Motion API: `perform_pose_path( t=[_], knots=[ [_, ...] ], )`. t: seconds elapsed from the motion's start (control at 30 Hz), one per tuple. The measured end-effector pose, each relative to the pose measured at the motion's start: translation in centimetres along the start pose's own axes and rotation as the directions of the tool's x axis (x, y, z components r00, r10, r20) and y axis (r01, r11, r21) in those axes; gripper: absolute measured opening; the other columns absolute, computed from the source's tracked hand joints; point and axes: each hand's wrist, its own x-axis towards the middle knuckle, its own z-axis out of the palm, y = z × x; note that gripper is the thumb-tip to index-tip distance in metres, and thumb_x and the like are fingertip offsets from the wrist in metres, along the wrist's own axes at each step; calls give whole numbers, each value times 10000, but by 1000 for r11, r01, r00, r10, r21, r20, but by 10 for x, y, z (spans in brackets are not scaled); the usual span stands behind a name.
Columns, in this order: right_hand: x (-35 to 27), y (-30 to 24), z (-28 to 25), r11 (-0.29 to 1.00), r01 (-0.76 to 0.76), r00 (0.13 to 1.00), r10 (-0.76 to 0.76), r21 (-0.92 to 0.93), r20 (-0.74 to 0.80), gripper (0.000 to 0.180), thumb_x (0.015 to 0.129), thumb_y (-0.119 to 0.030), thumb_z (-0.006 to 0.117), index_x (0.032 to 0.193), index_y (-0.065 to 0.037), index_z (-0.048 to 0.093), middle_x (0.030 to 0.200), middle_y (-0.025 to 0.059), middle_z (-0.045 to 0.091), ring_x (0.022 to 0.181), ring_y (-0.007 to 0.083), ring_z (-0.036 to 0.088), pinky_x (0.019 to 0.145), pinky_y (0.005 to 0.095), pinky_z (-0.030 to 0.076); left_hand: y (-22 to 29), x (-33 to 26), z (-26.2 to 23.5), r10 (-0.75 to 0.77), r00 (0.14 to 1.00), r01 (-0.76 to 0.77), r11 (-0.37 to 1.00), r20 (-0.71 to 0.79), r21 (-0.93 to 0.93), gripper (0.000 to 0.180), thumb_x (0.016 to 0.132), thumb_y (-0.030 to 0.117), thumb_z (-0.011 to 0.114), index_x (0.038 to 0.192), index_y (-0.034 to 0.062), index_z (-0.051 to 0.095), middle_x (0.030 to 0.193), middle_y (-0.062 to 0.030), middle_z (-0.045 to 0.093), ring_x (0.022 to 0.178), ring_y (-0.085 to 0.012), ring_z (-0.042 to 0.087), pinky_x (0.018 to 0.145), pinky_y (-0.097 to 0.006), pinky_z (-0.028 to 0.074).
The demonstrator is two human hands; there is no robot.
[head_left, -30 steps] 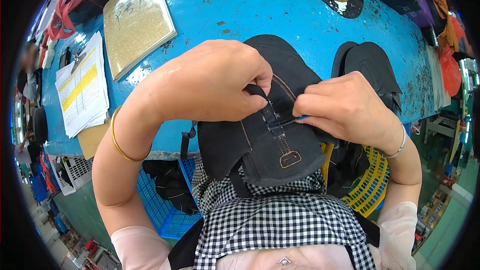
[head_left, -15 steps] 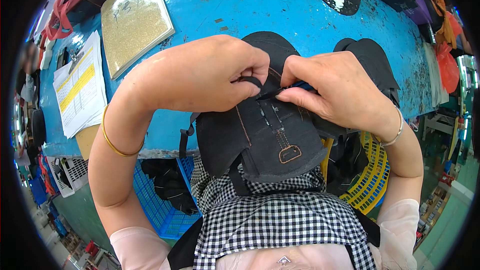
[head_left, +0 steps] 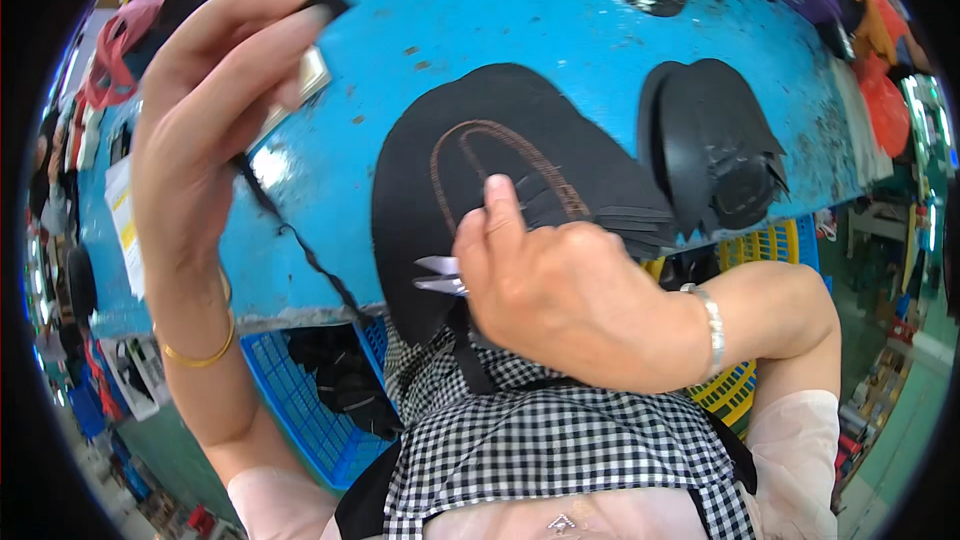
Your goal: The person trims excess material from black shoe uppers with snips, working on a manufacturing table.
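Note:
My left hand (head_left: 215, 80) is raised over the left side of the table, pinching a small black piece (head_left: 333, 2) between thumb and fingers. From beside that wrist a knotted black strip (head_left: 310, 252) runs down toward the table edge; whether it joins the piece is hidden. Curled round a pair of thread snips (head_left: 440, 276), my right hand (head_left: 580, 300) lies over the stack of black cut shoe-upper pieces (head_left: 410, 155). Its index finger stretches onto the top piece, next to an arch of brown stitching. The snips' blades stick out to the left, apart.
To the right lies another pile of black pieces (head_left: 700, 140). Under the table edge stand a blue basket (head_left: 290, 410) with black pieces and a yellow basket (head_left: 765, 245). A gold-covered book (head_left: 312, 75) and paper sheets (head_left: 122, 210) lie at left, partly behind my left arm.
My left hand has swung up and left, away from the stack, with the black piece. My right hand has come nearer and turned, baring the snips. An arch-stitched face now shows on top.

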Motion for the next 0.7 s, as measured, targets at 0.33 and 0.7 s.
perform_pose_path(
  t=[0.33, 0.7],
  knots=[
    [-19, 64, -3, 495, -237, 830, 550, 836, -91, 223, 794, -174, 655, 958, -44, 579, 714, 99, 632, 611, 295, 632, 563, 345, 512, -10, -10, -12, 15, 999, -19, 995, 38, 103, 119, 921, 173, 549, 953, 59, 550, 683, 27, 576, 490, 25, 342, 431, -137, 214],
    [-210, 127, 58, -185, -230, -41, 983, 955, 181, 230, 959, -252, 518, 1066, -55, 567, 796, -9, 604, 460, 9, 369, 399, 170, 269, -7, 6, 17, -152, 903, 175, 984, 401, -20, 106, 726, 48, 736, 741, 9, 638, 672, 11, 574, 612, -29, 499, 552, -165, 368]
  ],
)
